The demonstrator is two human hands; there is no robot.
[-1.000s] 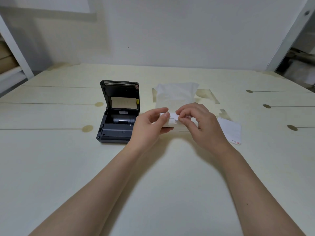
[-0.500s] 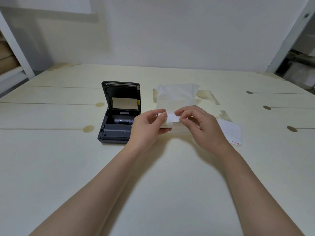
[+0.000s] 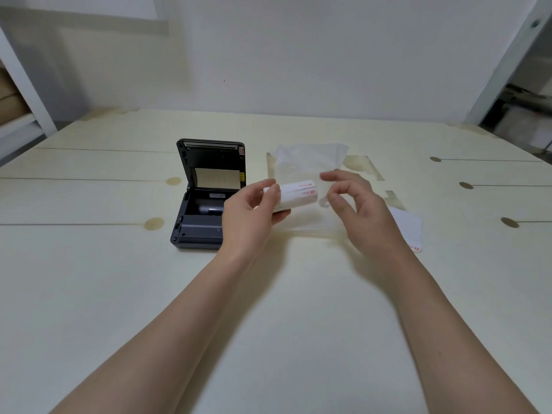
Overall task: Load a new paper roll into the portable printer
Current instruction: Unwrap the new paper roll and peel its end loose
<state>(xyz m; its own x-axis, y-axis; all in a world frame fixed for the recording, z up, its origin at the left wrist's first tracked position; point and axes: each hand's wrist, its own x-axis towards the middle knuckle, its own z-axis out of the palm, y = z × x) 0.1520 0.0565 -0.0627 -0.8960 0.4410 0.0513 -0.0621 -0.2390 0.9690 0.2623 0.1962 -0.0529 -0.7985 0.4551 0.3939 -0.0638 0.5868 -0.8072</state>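
Observation:
A white paper roll [image 3: 298, 194] with small red print is held by its left end in my left hand [image 3: 254, 216], lifted a little above the table. My right hand [image 3: 355, 204] hovers just right of the roll with curled, parted fingers and does not touch it. The dark portable printer [image 3: 206, 201] stands to the left with its lid [image 3: 213, 164] raised upright, and a grey cylinder lies in its open bay. My left hand covers the printer's right front corner.
A crumpled clear plastic wrapper [image 3: 307, 162] lies behind and under the hands. A white sheet with a red mark [image 3: 409, 231] lies at the right, partly under my right wrist. The pale wooden table [image 3: 89, 279] has dark knots and seams; shelving stands at both sides.
My right hand has let go of the roll and drawn back to the right. My left hand has lifted the roll, which now shows in full between the hands.

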